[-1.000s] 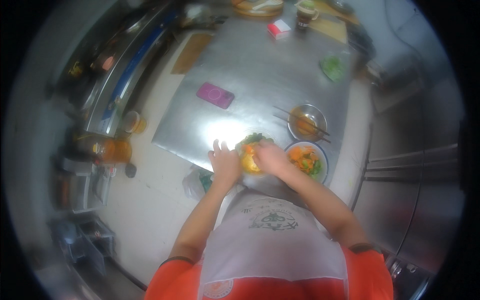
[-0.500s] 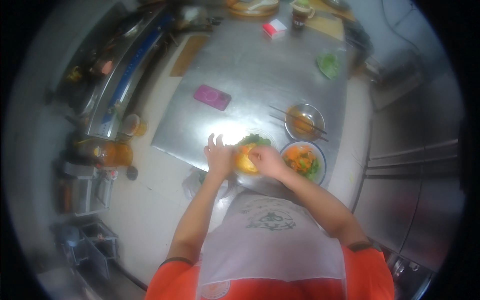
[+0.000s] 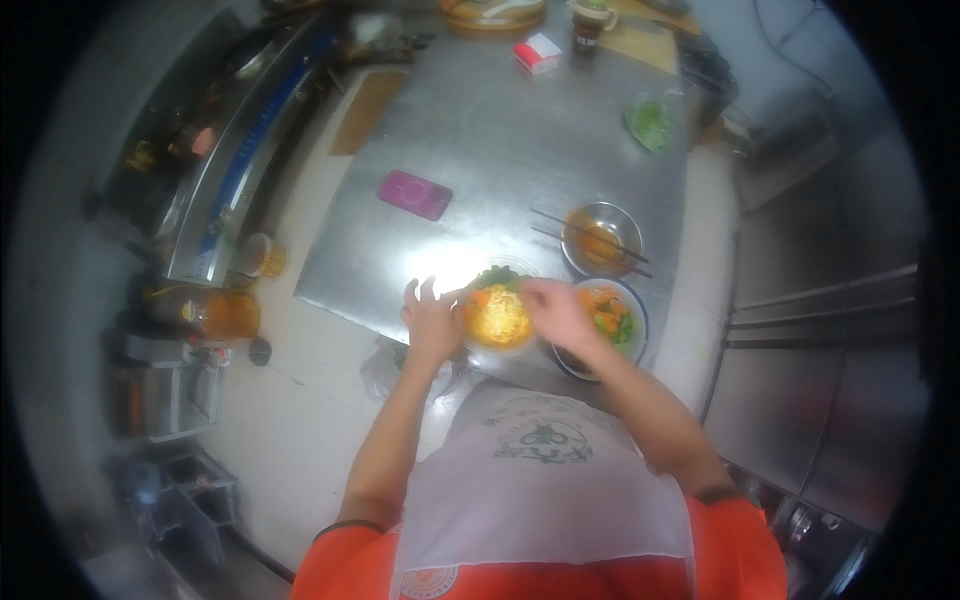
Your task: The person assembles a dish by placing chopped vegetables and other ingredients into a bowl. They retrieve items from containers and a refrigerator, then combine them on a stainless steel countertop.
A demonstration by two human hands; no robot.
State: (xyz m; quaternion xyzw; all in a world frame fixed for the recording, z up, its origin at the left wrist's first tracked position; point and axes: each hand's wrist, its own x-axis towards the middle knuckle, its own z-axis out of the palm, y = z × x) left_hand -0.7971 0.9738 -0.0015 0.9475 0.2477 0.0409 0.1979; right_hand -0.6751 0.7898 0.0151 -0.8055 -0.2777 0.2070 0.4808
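Just in front of me, near the table's front edge, a round clear dish [image 3: 517,266] holds food. Yellow shredded food [image 3: 498,318] fills its near part, with dark green leaves [image 3: 497,277] at the far side and a bit of orange at the left. At the dish's left rim is my left hand [image 3: 434,325], its fingers spread and its thumb side toward the food. My right hand [image 3: 563,315] is at the dish's right side with its fingers curled; what they hold, if anything, is hidden. It partly covers a blue-rimmed white bowl [image 3: 643,325] of orange and green vegetables [image 3: 609,318].
Chopsticks [image 3: 590,243] lie across a metal bowl [image 3: 632,228] with orange residue. A purple phone [image 3: 414,195], a red-and-white box [image 3: 537,54], a drink cup [image 3: 590,24] and a green leafy item [image 3: 650,124] are farther off on the metal table [image 3: 500,130]. A stove [image 3: 235,160] stands left.
My right hand has moved right, off the yellow food toward the vegetable bowl, uncovering more of the dish. My left hand stays at the dish's left rim. The view has shifted slightly.
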